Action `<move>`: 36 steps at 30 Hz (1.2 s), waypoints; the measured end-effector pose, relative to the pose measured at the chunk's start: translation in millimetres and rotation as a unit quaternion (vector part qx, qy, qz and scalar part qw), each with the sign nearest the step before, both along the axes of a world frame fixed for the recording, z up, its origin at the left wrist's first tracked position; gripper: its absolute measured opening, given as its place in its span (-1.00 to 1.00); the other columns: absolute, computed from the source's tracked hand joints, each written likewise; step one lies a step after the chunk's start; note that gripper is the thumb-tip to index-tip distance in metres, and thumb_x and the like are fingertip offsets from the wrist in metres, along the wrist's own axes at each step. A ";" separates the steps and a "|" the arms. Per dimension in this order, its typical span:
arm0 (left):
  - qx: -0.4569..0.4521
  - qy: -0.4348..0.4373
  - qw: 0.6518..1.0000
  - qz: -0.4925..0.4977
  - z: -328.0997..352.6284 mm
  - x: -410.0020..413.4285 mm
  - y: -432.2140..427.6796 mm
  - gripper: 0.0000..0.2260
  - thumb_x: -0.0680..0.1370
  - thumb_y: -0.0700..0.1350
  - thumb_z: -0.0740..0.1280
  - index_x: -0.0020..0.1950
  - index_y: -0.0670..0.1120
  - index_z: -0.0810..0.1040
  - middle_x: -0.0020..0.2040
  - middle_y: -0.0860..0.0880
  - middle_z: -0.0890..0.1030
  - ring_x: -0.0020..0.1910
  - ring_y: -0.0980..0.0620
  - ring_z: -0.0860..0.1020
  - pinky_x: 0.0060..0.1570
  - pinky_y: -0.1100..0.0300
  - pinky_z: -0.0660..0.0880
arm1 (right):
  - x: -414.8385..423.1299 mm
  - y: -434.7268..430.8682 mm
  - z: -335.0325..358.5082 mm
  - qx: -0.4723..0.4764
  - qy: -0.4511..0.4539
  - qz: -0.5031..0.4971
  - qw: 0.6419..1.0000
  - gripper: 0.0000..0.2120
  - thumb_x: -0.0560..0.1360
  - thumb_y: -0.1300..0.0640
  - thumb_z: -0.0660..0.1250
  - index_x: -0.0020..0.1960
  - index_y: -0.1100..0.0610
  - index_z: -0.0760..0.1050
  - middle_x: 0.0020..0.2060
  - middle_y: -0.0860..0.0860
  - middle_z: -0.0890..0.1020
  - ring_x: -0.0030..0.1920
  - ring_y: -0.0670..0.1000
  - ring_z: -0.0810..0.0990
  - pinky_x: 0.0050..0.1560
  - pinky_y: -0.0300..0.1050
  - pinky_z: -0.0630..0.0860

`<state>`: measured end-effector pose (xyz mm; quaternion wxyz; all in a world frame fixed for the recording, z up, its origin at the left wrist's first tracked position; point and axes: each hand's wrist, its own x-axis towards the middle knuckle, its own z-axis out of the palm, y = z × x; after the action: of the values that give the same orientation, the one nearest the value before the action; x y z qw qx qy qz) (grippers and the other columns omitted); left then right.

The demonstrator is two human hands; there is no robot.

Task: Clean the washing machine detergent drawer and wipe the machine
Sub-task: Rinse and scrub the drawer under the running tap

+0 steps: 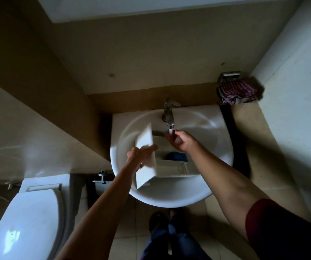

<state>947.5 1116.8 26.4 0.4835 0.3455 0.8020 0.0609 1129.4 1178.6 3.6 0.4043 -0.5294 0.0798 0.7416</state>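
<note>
A person stands over a white basin [169, 200], where the detergent drawer [171, 172] lies across the bowl, its front panel tipped up on the left and a blue insert [176, 156] in one compartment. The left hand [141, 155] grips that panel. The right hand [179, 140] is relaxed and holds nothing, its fingers under the running tap [168, 113]. A toilet [28, 212] stands to the left
</note>
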 end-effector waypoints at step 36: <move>0.036 -0.043 0.997 0.049 -16.9 0.5 -5.9 -0.01 0.05 0.53 0.33 0.24 -0.15 0.52 0.15 -0.17 0.60 0.07 -0.13 0.60 -0.01 0.13 0.52 | -21.1 3.5 3.2 0.032 0.004 0.005 0.999 -0.79 0.62 0.27 0.10 -0.09 0.29 0.47 -0.36 0.14 0.62 -0.45 0.00 0.64 -0.49 -0.24 0.55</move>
<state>947.9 1110.9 9.5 0.5009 0.3203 0.7938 0.1284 1108.3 1182.0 6.7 0.4169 -0.5139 0.0546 0.7477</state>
